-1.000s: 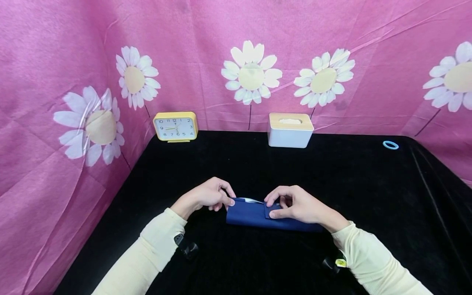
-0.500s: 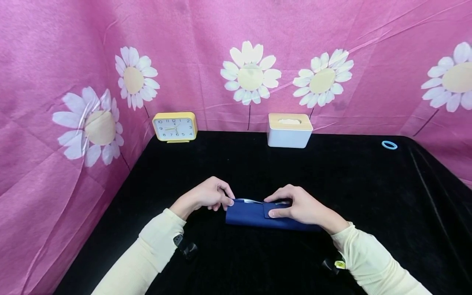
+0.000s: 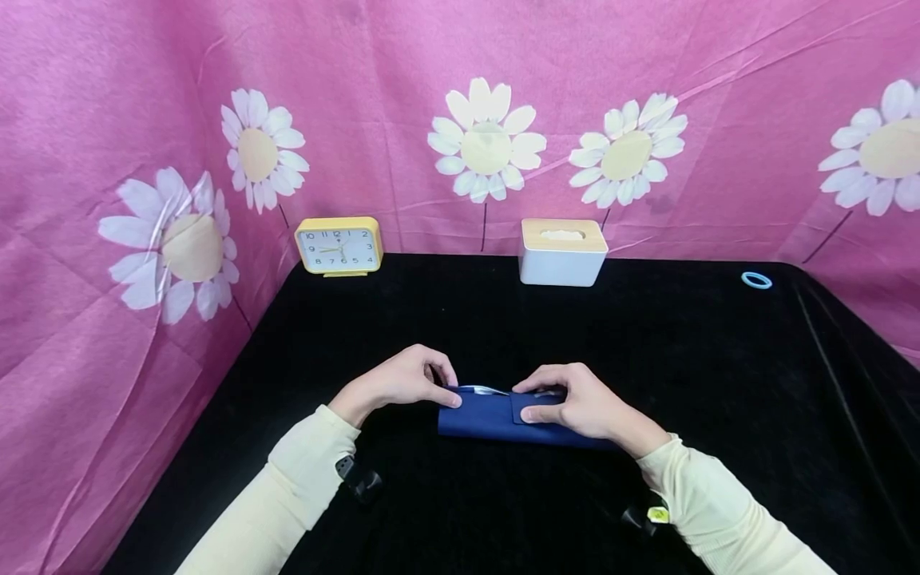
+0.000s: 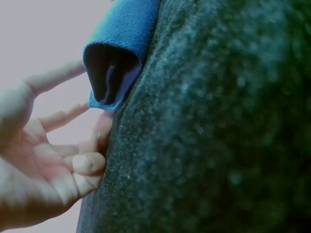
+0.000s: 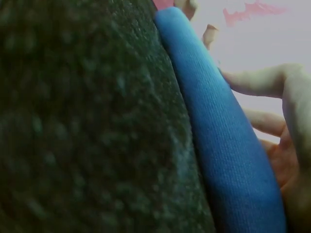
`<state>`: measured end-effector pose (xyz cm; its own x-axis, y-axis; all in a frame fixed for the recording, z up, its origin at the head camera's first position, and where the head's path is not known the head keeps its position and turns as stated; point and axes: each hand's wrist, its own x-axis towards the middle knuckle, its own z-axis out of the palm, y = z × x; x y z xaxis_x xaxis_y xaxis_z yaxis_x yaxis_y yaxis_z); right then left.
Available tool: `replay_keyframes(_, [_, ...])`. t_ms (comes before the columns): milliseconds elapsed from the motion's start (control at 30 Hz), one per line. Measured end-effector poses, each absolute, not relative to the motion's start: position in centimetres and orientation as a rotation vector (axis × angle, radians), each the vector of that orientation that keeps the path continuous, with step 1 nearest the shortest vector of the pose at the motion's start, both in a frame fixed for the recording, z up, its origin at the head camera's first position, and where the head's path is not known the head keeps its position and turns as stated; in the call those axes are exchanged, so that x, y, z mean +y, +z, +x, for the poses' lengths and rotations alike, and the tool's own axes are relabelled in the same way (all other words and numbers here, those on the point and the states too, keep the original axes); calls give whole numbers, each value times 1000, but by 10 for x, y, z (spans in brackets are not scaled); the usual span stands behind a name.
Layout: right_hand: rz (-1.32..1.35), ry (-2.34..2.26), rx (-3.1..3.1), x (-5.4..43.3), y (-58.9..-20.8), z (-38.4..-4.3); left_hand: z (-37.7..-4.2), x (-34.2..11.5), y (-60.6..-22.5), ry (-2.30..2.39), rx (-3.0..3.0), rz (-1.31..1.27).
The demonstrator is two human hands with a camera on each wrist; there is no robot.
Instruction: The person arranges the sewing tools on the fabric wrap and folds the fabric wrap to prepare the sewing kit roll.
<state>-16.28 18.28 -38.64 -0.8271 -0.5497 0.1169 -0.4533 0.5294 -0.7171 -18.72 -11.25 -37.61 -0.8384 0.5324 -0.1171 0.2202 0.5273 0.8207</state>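
A long navy blue fabric case (image 3: 477, 415) with a square flap lies on the black cloth, its slit along the top edge showing something silvery white inside. My left hand (image 3: 402, 379) pinches its left upper corner, thumb in front and fingers behind. In the left wrist view, the case's end (image 4: 119, 63) gapes hollow beside the left hand (image 4: 53, 160). My right hand (image 3: 585, 403) holds the flap side, with the thumb on the flap and fingers over the top edge. The right wrist view shows the case (image 5: 221, 131) running lengthwise beside the right hand (image 5: 286, 131).
A yellow alarm clock (image 3: 340, 246) stands at the back left of the black-covered table (image 3: 446, 319). A white tissue box (image 3: 562, 259) with a wooden lid is at the back middle. Near the back right corner lies a light blue ring (image 3: 756, 280). A pink flowered curtain hangs behind.
My left thumb has shifted slightly right onto the front of the case. The right index finger has straightened a little over the top edge. The case has stayed nearly in place.
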Motion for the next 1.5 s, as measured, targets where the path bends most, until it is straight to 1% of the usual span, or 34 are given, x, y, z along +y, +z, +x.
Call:
replay_keyframes(467, [-815,-995,2825,172,-384,-154,-189,-113,-379,1276,2340,576])
replay_keyframes(967, [-650,-936,2843,163,-378,-148,-188,-112,-379,1305,2314,615])
replay_keyframes(1133, [-691,-967,2818,166,-380,-150,-188,-112,-379,1307,2309,613])
replay_keyframes(1500, [-810,-1251,2510,182,-390,-163,-189,-113,-380,1317,2282,582])
